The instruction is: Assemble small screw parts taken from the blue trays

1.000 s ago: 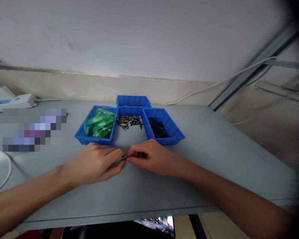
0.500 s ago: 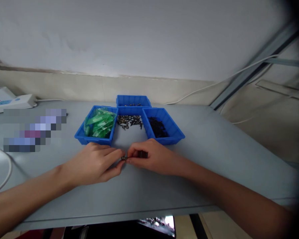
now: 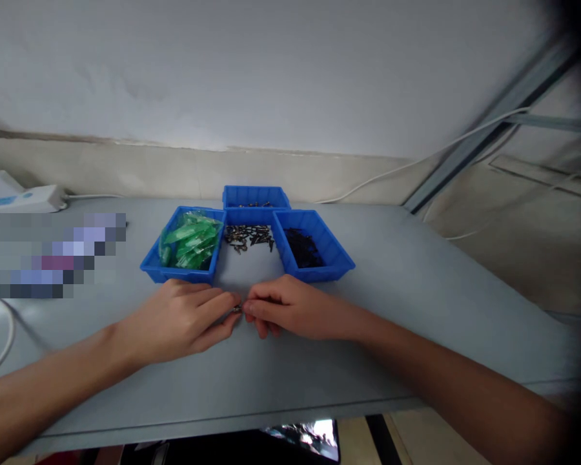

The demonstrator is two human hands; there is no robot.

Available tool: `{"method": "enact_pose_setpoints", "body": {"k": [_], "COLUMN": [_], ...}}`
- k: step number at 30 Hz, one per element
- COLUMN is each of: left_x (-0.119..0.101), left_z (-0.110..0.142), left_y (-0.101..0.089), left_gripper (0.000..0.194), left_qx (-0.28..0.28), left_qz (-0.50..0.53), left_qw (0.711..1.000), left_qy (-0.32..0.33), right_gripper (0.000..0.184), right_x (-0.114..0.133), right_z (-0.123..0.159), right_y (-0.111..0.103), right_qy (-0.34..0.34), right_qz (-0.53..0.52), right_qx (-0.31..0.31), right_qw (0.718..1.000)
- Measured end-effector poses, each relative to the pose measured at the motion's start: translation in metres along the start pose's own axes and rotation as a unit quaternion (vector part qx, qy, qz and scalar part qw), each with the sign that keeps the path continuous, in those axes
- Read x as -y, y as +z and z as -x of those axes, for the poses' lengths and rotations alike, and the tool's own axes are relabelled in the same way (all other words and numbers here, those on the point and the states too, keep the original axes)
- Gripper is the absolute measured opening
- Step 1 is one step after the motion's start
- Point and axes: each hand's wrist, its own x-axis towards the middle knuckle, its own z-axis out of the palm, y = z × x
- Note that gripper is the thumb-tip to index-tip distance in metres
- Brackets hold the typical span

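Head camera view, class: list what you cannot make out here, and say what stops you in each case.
- Small metal part pinched between left hand and right hand: mostly covered by fingertips, too small to identify.
- Rear blue plastic bin: contents too small, partly behind its front wall.
- Patch on the grey table, left: pixelated.
- White device: cut off by the left edge.

Two bare forearms, left hand [image 3: 184,320] and right hand [image 3: 290,310] (no sleeves, rings or gloves).
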Motion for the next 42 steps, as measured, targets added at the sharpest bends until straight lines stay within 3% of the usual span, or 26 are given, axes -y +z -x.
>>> {"method": "enact_pose_setpoints", "body": {"k": [12,23,33,42], "left_x": [-0.0022,-0.0029,-0.0018,-0.0011], "left_z": [-0.0006,-0.003,-0.0005,-0.0008], "left_y": [-0.0032,-0.0046,-0.0027,-0.0028], "left_gripper": [0.017,0.023,0.015,0.016], "left_qx": [0.015,0.036,0.009,0.034], "left_qz": [0.028,0.002,0.03,0.015], "left_qw": [0.999,0.999,0.999,0.999], "left_qy": [-0.012,0.007,-0.01,-0.009], "right_gripper": [0.023,0.019,0.018,0.018], "right_x": [0.0016,-0.0046,-0.0064,-0.0036], "right_z": [-0.0003,-0.0028,-0.0024,-0.0025], "right_y": [-0.0011,0.0022,0.0025,0.0019], "right_qy": [-0.024,-0.101,-0.116,-0.106], "right_qz": [0.044,0.164,0.193,0.202], "right_qx": [-0.014,-0.061,-0.079,-0.075], "right_qw": [0.999,0.979,0.971,0.971]}}
